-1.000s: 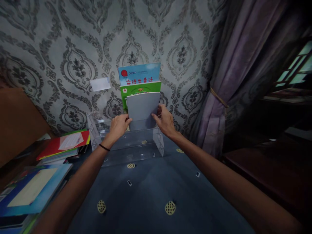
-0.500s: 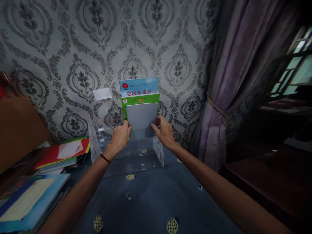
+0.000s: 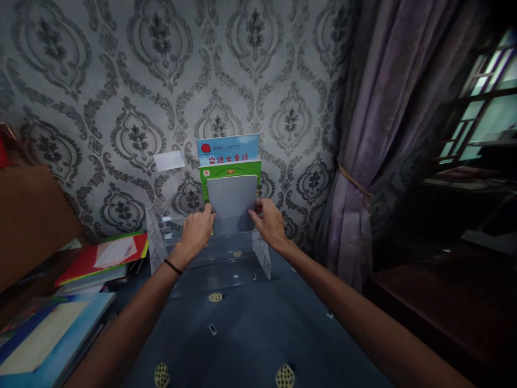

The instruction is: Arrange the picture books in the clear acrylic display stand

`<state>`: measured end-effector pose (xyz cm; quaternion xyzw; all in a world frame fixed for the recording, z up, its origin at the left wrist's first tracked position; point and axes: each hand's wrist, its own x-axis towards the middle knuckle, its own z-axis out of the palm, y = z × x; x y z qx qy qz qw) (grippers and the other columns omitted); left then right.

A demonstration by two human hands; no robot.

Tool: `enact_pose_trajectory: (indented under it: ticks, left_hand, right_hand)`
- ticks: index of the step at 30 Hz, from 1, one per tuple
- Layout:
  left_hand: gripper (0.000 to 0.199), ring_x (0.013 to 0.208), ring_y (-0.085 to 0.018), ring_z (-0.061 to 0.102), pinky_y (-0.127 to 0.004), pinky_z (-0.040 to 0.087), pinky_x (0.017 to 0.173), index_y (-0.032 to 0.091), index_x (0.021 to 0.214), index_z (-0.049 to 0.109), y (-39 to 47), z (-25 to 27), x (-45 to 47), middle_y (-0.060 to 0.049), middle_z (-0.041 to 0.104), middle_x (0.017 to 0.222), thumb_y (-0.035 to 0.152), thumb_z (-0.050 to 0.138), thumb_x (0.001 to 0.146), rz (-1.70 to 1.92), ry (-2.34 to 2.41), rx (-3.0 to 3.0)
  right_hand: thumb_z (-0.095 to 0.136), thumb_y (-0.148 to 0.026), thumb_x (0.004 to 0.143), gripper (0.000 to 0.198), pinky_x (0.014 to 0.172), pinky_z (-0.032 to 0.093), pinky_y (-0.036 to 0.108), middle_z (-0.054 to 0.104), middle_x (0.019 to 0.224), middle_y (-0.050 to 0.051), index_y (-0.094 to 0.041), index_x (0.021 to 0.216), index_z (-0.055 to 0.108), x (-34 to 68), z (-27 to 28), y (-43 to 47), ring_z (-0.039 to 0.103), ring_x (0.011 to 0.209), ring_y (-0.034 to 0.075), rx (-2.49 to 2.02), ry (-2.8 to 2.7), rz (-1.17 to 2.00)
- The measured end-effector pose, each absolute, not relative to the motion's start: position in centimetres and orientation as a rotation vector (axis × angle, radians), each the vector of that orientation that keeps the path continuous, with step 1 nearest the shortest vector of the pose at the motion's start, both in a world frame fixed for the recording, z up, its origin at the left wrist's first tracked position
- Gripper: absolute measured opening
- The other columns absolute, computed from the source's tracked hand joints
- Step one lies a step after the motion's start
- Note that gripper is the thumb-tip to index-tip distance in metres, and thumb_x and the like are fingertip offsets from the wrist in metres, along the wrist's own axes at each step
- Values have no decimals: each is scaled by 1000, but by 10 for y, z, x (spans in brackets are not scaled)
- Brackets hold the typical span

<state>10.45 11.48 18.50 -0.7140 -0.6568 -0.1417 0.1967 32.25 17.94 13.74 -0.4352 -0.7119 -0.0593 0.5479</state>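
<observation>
A plain grey book (image 3: 232, 199) stands upright in a clear acrylic tiered rack (image 3: 155, 240). My left hand (image 3: 197, 229) pinches its left edge, thumb in front. On the opposite side my right hand (image 3: 269, 222) grips the right edge between thumb and fingers. Directly behind it rises a green book (image 3: 230, 170), partly covered. Farther back a light blue book (image 3: 228, 148) with red lettering shows only its top part.
At the left lie a red folder (image 3: 105, 258) on a stack and a blue book (image 3: 52, 334). A brown cardboard box (image 3: 36, 221) stands behind them. A white paper slip (image 3: 168, 160) is by the patterned wall. A purple curtain (image 3: 355, 161) hangs at the right.
The whole scene sits slightly lower in view, as the head has tilted a little. Both hands keep their hold on the grey book, with little visible movement relative to the rack.
</observation>
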Motion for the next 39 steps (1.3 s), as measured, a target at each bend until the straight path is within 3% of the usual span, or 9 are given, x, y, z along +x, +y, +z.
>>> enact_pose_trajectory:
  ticks: [13,16,24,28,32,39]
  left_hand:
    - [31,93,-32,75,-36,53,76,15,125,51,104,187,106,-18,75,98,36,37,107,-426,-1891,-2000]
    - [31,94,-32,75,-35,53,77,14,126,51,101,188,107,-19,75,98,34,39,107,-439,-1895,-2015]
    - [28,98,-31,74,-36,54,82,13,123,53,92,182,99,-17,74,101,31,39,106,-469,-1855,-2034]
    - [21,118,-28,66,-38,51,99,15,118,56,71,164,86,-16,71,118,25,45,104,-560,-1787,-2066]
    - [25,141,-26,50,-42,37,119,19,126,55,34,125,57,-12,60,144,24,45,103,-540,-1755,-2105]
    - [31,145,-32,45,-52,29,123,15,130,56,-42,72,-43,-18,56,148,24,48,101,-416,-2040,-1882]
  right_hand:
    - [57,-20,84,6,71,55,40,54,96,7,-23,83,52,319,135,168,59,81,24,-928,-1597,-38]
    - [54,-21,87,4,70,54,38,55,97,8,-23,88,58,318,136,161,60,83,24,-909,-1628,-73]
    - [54,-22,87,23,72,54,40,57,97,9,-19,107,65,317,132,153,62,83,26,-959,-1684,-86]
    - [54,-26,89,24,67,54,40,59,95,9,-19,108,66,309,116,141,62,79,26,-932,-1740,-13]
    - [52,-28,92,19,66,54,38,60,90,7,-23,104,67,285,80,110,62,73,24,-855,-1879,108]
    - [48,-26,98,20,72,58,37,66,97,8,-27,104,66,244,15,38,69,86,25,-662,-2112,359]
